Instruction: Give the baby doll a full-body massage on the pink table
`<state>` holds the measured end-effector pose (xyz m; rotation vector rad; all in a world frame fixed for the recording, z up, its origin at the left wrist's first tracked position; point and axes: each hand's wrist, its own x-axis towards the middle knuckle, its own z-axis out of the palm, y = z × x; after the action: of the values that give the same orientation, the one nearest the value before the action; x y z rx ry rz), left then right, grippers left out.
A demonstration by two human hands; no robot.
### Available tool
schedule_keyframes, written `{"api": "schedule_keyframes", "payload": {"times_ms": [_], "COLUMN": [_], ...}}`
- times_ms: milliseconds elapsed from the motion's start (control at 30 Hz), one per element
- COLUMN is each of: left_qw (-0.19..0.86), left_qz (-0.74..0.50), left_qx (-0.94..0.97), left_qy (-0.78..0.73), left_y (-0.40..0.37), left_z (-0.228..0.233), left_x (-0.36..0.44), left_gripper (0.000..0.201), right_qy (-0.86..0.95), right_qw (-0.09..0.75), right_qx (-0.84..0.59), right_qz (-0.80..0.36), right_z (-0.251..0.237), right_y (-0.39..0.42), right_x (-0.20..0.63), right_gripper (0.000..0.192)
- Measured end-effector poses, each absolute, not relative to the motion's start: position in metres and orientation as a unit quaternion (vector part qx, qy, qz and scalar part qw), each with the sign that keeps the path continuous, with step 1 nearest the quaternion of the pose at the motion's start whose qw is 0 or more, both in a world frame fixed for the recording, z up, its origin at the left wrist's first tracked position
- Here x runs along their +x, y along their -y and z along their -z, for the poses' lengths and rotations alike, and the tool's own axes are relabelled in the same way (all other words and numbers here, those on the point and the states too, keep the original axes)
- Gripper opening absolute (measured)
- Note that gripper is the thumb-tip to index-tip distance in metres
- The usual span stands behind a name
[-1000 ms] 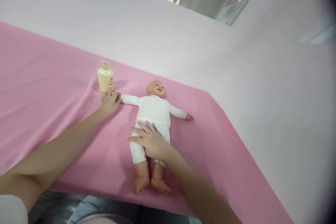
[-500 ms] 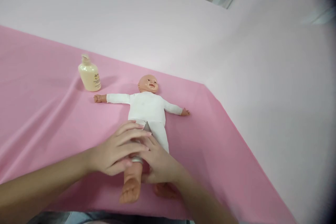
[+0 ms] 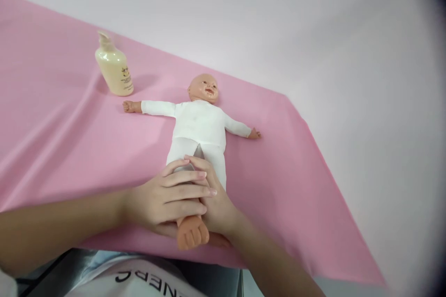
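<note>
A baby doll (image 3: pixel 199 123) in a white cloth body lies on its back with both arms spread. My left hand (image 3: pixel 170 197) wraps over the lower part of its leg on the left, fingers pointing right. From the other side, my right hand (image 3: pixel 218 204) closes round that same leg, and its fingers partly pass beneath those of my left hand. Below my hands the doll's bare foot (image 3: pixel 193 233) sticks out toward me. The doll's other foot is mostly hidden behind my right hand and wrist.
A cream pump bottle (image 3: pixel 114 69) stands on the pink cloth (image 3: pixel 278 185) at the upper left, near the doll's outstretched hand. A pale wall (image 3: pixel 278 23) rises behind the table. The table's near edge runs just in front of my body.
Both hands have slid down the doll's leg toward the foot, now covering the ankle. The foot has shifted a little to the right. My view has tilted down.
</note>
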<state>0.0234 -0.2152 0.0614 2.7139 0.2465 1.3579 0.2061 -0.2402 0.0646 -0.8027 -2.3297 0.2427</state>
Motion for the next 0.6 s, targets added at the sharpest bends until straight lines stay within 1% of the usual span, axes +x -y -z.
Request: {"api": "schedule_keyframes", "payload": {"times_ms": [67, 167, 300, 433, 500, 600], "left_qw": [0.064, 0.082, 0.107, 0.128, 0.133, 0.12], "left_qz": [-0.446, -0.443, -0.445, -0.43, -0.425, -0.433], "left_qx": [0.89, 0.89, 0.888, 0.892, 0.894, 0.892], "left_qy": [-0.077, -0.07, -0.056, -0.056, -0.056, -0.052], "left_y": [0.215, 0.214, 0.214, 0.214, 0.215, 0.217], "left_z": [-0.064, -0.067, -0.063, -0.061, -0.065, -0.073], "left_x": [0.022, 0.019, 0.017, 0.017, 0.017, 0.018], "left_gripper": [0.027, 0.026, 0.037, 0.053, 0.052, 0.043], "right_qy": [0.901, 0.918, 0.934, 0.938, 0.938, 0.935], "right_qw": [0.306, 0.252, 0.209, 0.206, 0.206, 0.211], "right_qx": [-0.291, -0.282, -0.253, -0.238, -0.24, -0.254], "right_qz": [-0.098, -0.12, -0.143, -0.146, -0.14, -0.132], "right_z": [-0.065, -0.066, -0.07, -0.072, -0.07, -0.066], "right_y": [0.239, 0.238, 0.236, 0.235, 0.235, 0.237], "right_x": [0.207, 0.208, 0.207, 0.206, 0.206, 0.209], "right_gripper": [0.068, 0.069, 0.073, 0.073, 0.069, 0.06]}}
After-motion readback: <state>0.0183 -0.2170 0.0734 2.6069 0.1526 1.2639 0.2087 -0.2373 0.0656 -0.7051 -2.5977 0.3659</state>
